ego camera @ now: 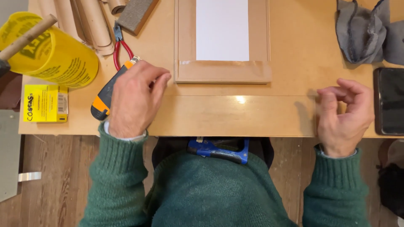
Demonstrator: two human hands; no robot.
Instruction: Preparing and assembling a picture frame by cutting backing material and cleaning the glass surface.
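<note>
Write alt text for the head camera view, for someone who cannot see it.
Seen from above, a person in a green sweater rests the left hand on an orange and black tool on a wooden table, while the empty right hand curls near a dark phone. A cardboard frame around a white sheet lies ahead.

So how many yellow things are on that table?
2: a big yellow roll at the far left, and a small yellow box just below it near the table's edge. Others may be out of frame.
</note>
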